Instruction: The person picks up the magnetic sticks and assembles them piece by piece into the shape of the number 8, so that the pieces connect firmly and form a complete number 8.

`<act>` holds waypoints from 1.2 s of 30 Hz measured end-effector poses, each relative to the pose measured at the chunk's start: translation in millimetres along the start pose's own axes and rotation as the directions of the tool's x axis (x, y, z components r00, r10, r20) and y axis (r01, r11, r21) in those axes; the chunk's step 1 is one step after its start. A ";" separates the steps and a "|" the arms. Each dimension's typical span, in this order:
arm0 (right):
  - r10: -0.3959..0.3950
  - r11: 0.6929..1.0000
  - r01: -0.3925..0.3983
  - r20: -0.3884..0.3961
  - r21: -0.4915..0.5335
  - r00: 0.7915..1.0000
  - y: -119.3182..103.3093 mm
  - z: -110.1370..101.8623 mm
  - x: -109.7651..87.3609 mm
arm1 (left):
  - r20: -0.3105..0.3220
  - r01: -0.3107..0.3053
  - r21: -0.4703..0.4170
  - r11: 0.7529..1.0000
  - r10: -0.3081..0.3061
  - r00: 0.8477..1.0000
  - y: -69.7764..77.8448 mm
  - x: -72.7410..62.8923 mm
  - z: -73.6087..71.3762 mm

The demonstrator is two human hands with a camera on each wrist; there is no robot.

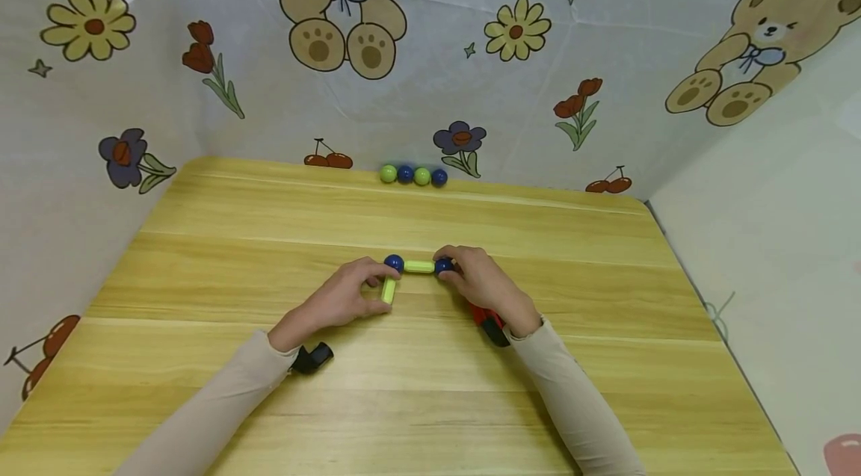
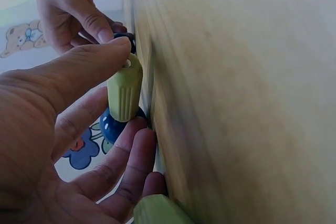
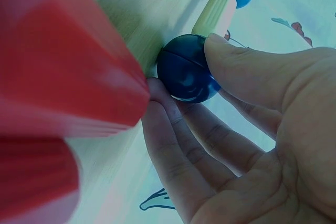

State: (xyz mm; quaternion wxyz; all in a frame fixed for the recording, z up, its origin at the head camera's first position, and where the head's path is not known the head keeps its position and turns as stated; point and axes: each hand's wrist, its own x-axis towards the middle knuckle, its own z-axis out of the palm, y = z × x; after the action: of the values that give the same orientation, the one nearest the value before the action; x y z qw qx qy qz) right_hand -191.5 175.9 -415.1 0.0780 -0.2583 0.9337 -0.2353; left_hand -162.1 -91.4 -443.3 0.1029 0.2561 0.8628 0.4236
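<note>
My left hand (image 1: 346,293) pinches a yellow-green ribbed rod (image 2: 125,90) between thumb and fingers. One end of this rod is at a dark blue ball (image 1: 394,262), which the left fingertips touch. From that ball a second yellow-green rod (image 1: 419,267) runs sideways to another dark blue ball (image 3: 186,69). My right hand (image 1: 480,278) pinches this second ball between thumb and fingers. Together the rods and balls form a corner shape lying on the wooden table (image 1: 417,364).
A row of green and blue balls (image 1: 421,176) lies at the table's back edge. Beneath the right wrist is a red and black object (image 1: 489,323); a black piece (image 1: 312,358) sits by the left wrist. A patterned sheet (image 1: 430,95) hangs behind the table.
</note>
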 end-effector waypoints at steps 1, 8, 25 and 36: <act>0.000 1.000 0.000 0.001 0.002 1.000 -0.4 -0.1 0.0 | 0.006 0.001 -0.001 1.000 -0.001 1.000 0.2 -0.4 -1.1; -0.001 1.000 0.001 0.004 0.004 1.000 -1.4 0.1 0.5 | -0.044 0.041 -0.064 0.997 -0.044 0.998 -2.8 1.5 -18.7; 0.012 1.000 -0.012 0.006 0.008 1.000 0.9 2.1 1.1 | -0.118 0.217 -0.511 0.832 -0.317 0.941 -69.9 83.4 -69.0; 0.019 1.000 -0.019 0.000 0.005 1.000 2.9 1.2 1.2 | -0.163 0.224 -0.561 0.797 -0.372 0.914 -74.3 138.5 -73.0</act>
State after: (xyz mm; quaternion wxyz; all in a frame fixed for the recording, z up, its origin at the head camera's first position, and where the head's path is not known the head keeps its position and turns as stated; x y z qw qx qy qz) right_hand -193.5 177.0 -417.6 0.0810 -0.2490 0.9356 -0.2367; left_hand -334.6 -105.6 -450.8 0.1191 0.0181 0.7470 0.6538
